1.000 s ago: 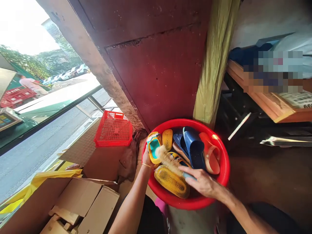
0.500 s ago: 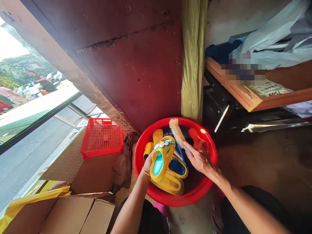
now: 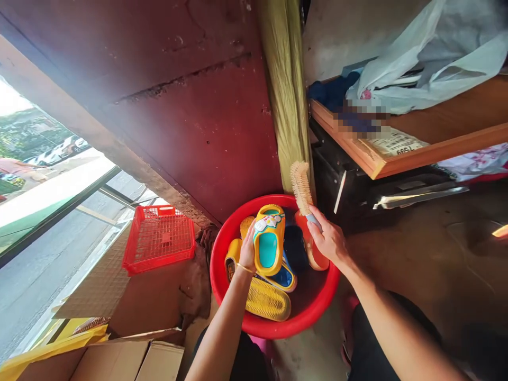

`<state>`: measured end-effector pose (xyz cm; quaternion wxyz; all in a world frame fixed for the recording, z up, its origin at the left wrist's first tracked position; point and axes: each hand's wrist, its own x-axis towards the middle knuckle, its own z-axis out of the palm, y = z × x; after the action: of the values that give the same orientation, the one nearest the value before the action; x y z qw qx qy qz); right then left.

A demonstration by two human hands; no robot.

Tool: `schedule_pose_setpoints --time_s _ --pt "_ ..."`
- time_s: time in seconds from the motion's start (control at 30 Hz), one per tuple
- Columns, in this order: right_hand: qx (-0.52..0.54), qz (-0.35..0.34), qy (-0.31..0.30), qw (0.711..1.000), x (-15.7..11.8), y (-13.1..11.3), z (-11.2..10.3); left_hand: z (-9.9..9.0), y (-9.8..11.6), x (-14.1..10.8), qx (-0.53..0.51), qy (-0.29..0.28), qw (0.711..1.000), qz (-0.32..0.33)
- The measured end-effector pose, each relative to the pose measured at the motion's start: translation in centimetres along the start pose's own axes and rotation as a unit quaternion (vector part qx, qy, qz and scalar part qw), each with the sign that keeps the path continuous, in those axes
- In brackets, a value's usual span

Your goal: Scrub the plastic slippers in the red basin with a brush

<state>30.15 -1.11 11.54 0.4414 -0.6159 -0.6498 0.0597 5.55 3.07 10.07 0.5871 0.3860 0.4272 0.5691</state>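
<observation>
- Firmly in hand over a red plastic basin (image 3: 216,275): your left hand (image 3: 248,248) grasps a yellow-and-teal slide sandal (image 3: 268,246), fingers closed against its side, a thin gold-coloured bangle (image 3: 245,269) at the wrist.
- Your right hand (image 3: 331,241) is clenched around the pale handle of a bristle brush (image 3: 301,188), with the tan bristles standing up and tilted toward the far rim.
- Sandal's long axis runs roughly from you toward the far rim, strap end away from you, lifted above the pile at the basin's middle.
- Your left hand touches the sandal; your right hand sits to its right, apart from it, and the bristles are near but not touching.
- Beneath it, a ribbed yellow sole (image 3: 268,300) and a blue sandal (image 3: 283,278) lie in the basin, with a navy sandal (image 3: 296,248) and an orange sandal (image 3: 313,256) toward the right.
- Around you: a red plastic crate (image 3: 159,238) to the left, a brown cloth (image 3: 196,280) beside the rim, a cardboard box (image 3: 127,365) at lower left, and a wooden shelf (image 3: 436,127) at upper right.
</observation>
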Motion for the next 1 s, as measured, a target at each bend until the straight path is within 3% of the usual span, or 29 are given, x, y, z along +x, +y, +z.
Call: schedule_pose_setpoints --time_s 0.1,0.2,0.33,0.4,0.43,0.47,0.53,0.63,0.7,0.8,0.87,0.93,1.0 --pt "0.006 0.000 0.000 1.000 0.4 -0.1 -0.2 4.3 -2.0 2.2 0.074 -0.006 0.997 -0.012" --pt "-0.050 0.029 -0.068 0.996 0.1 0.6 0.2 6.7 -4.2 3.9 0.276 -0.019 0.959 -0.062" --pt "-0.151 0.059 -0.196 0.967 -0.8 2.3 1.3 7.8 -5.2 5.4 0.550 -0.067 0.830 -0.059" --pt "-0.171 0.064 -0.210 0.961 -1.3 2.9 2.0 8.4 -5.2 5.7 0.633 -0.085 0.768 -0.046" --pt "-0.175 0.062 -0.204 0.961 -1.4 3.2 2.2 8.7 -5.3 5.6 0.652 -0.089 0.752 -0.042" --pt "-0.179 0.057 -0.196 0.962 -1.5 3.4 2.4 8.9 -5.3 5.3 0.652 -0.088 0.752 -0.038" --pt "-0.189 0.046 -0.175 0.965 -1.6 3.6 2.6 8.4 -5.5 4.4 0.590 -0.083 0.803 -0.026" --pt "-0.198 0.052 -0.153 0.967 -1.3 3.1 1.9 4.8 -5.1 2.3 0.395 -0.072 0.916 0.007" --pt "-0.197 0.061 -0.143 0.968 -0.9 2.3 1.2 0.5 -4.0 0.9 0.325 -0.036 0.944 0.034" --pt "-0.161 0.030 -0.135 0.977 -0.6 0.7 0.6 -6.5 -2.1 -0.2 0.383 0.103 0.918 0.021" --pt "-0.123 -0.009 -0.143 0.982 -0.9 -0.6 1.2 -9.7 -1.7 -0.3 0.428 0.174 0.887 -0.019" --pt "-0.090 -0.041 -0.153 0.983 -1.5 -1.7 2.2 -11.2 -2.2 0.1 0.455 0.191 0.868 -0.048" --pt "-0.069 -0.064 -0.149 0.984 -1.9 -2.5 3.3 -11.4 -3.4 0.8 0.477 0.158 0.863 -0.055"
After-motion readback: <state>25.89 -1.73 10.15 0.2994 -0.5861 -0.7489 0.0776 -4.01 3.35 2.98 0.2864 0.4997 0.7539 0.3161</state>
